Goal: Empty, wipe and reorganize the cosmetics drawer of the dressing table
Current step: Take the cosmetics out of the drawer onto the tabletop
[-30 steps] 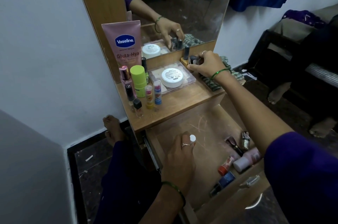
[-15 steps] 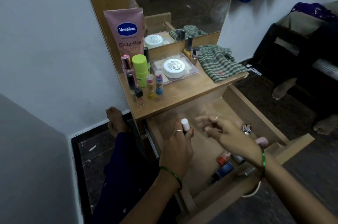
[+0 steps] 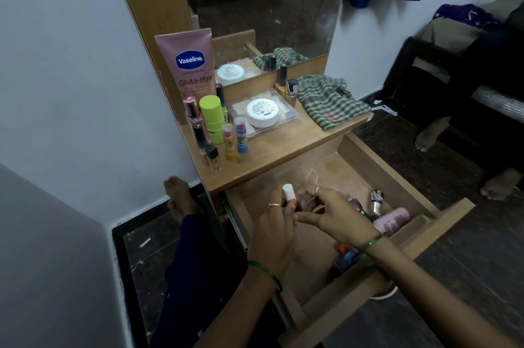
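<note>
Open drawer point(image 3: 442, 214), few bottles point(image 3: 391, 220) inside

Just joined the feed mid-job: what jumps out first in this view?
The tall pink Vaseline lotion tube stands out, upright against the mirror frame at the tabletop's back left. Below, over the open wooden drawer, the left hand holds a small white-capped bottle while the right hand reaches toward it. A green checked cloth lies on the tabletop's right.

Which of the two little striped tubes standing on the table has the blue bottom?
The right striped tube, nearer the white round jar; the left striped tube has a yellow bottom.
</note>
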